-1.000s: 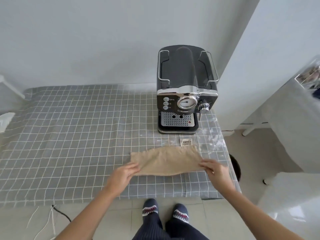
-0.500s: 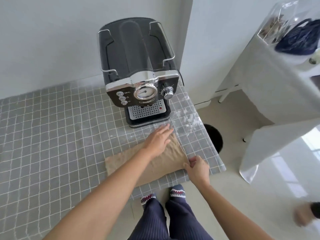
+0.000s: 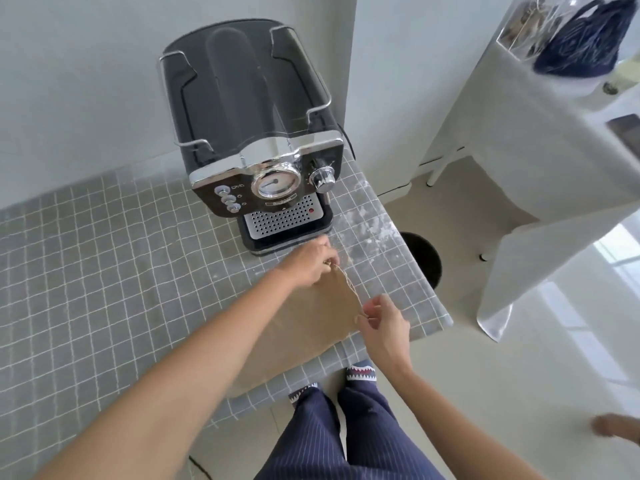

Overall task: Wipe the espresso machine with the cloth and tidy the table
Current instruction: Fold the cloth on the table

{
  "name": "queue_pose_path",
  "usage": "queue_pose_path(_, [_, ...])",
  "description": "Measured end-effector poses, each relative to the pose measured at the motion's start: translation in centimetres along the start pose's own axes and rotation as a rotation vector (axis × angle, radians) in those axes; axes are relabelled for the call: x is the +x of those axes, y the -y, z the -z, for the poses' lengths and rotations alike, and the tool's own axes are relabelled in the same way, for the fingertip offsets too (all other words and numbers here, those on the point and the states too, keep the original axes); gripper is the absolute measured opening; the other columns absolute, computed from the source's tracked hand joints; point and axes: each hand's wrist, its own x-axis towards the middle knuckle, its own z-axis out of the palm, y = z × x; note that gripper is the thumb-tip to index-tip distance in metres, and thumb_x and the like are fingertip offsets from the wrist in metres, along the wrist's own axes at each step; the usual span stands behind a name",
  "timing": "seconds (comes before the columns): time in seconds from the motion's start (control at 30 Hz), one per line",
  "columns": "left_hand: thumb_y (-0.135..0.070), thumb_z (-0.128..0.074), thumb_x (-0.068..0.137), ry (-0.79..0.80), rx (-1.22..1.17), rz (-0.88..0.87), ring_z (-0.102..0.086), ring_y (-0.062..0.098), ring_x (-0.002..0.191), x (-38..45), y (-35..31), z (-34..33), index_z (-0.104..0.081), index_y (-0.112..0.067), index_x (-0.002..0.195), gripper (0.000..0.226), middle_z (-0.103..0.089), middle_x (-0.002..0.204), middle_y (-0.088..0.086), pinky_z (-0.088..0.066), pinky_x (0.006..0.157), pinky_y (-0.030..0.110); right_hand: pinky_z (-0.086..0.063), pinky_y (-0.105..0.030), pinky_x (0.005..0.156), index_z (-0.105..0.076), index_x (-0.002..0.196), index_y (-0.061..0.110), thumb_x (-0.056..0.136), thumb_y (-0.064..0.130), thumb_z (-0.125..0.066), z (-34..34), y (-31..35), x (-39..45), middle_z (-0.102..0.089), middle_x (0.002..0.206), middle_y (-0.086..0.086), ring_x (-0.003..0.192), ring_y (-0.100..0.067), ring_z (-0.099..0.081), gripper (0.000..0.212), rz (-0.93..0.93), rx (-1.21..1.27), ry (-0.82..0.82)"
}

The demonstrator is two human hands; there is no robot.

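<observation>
A black and chrome espresso machine (image 3: 256, 133) stands at the back right of the table (image 3: 104, 271), which has a grey checked cover. In front of it a tan cloth (image 3: 311, 320) lies flat near the table's front edge. My left hand (image 3: 308, 265) pinches the cloth's far right corner, just in front of the machine's drip tray. My right hand (image 3: 381, 327) pinches the near right corner. The cloth's right edge is lifted a little between the two hands. My left forearm hides part of the cloth.
White smears mark the table cover (image 3: 367, 223) right of the machine. A black bin (image 3: 424, 258) stands on the floor beside the table's right edge. A white covered table (image 3: 540, 161) with a dark blue bag (image 3: 585, 39) stands at the right. The table's left part is bare cover.
My left hand went from the cloth's left end across to its far right corner and now pinches it. My right hand keeps its corner. The view has swung closer to the machine.
</observation>
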Motion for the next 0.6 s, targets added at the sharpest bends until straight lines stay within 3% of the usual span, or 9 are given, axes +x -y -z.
queue_pose_path(0.13, [-0.004, -0.068, 0.084, -0.046, -0.119, 0.005, -0.058, 0.012, 0.086, -5.4, 3.4, 4.2, -0.073, -0.014, 0.085, 0.011, -0.056, 0.095, -0.004, -0.049, 0.082, 0.028, -0.048, -0.006, 0.063, -0.062, 0.090, 0.017, 0.083, 0.003, -0.065, -2.4, 2.6, -2.9, -0.068, 0.079, 0.013, 0.074, 0.002, -0.066, 0.017, 0.189, 0.016, 0.162])
queue_pose_path(0.23, [-0.005, -0.069, 0.084, -0.043, -0.111, 0.066, -0.064, 0.012, 0.087, -10.6, 6.4, 5.5, -0.074, -0.015, 0.083, 0.011, -0.064, 0.094, -0.001, -0.052, 0.085, 0.029, -0.049, -0.006, 0.065, -0.067, 0.095, 0.013, 0.084, 0.003, -0.064, -5.6, 3.8, -5.1, -0.071, 0.084, 0.007, 0.074, -0.002, -0.067, 0.015, 0.331, -0.033, 0.314])
queue_pose_path(0.37, [-0.007, -0.070, 0.083, -0.055, -0.098, 0.185, -0.063, 0.007, 0.090, -17.0, 10.3, 5.2, -0.075, -0.021, 0.084, 0.015, -0.065, 0.094, -0.006, -0.049, 0.089, 0.026, -0.054, -0.018, 0.070, -0.066, 0.099, 0.006, 0.085, -0.004, -0.056, -10.2, 4.4, -7.7, -0.071, 0.091, -0.003, 0.079, -0.012, -0.065, 0.020, 0.517, -0.117, 0.461])
queue_pose_path(0.5, [-0.006, -0.070, 0.083, -0.047, -0.092, 0.311, -0.061, 0.010, 0.094, -20.6, 13.0, 3.0, -0.076, -0.022, 0.090, 0.018, -0.063, 0.100, -0.008, -0.049, 0.093, 0.034, -0.052, -0.026, 0.069, -0.062, 0.105, 0.007, 0.088, -0.006, -0.047, -14.0, 3.7, -9.0, -0.066, 0.103, -0.008, 0.083, -0.020, -0.063, 0.026, 0.647, -0.280, 0.584])
queue_pose_path(0.6, [-0.010, -0.066, 0.086, -0.110, -0.116, 0.331, -0.052, 0.007, 0.104, -20.4, 12.6, 1.2, -0.071, -0.025, 0.105, 0.025, -0.054, 0.113, -0.009, -0.042, 0.097, 0.028, -0.053, -0.039, 0.092, -0.054, 0.122, 0.008, 0.090, -0.007, -0.047, -14.7, 3.2, -9.2, -0.052, 0.138, -0.008, 0.113, -0.032, -0.058, 0.037, 0.702, -0.514, 0.736])
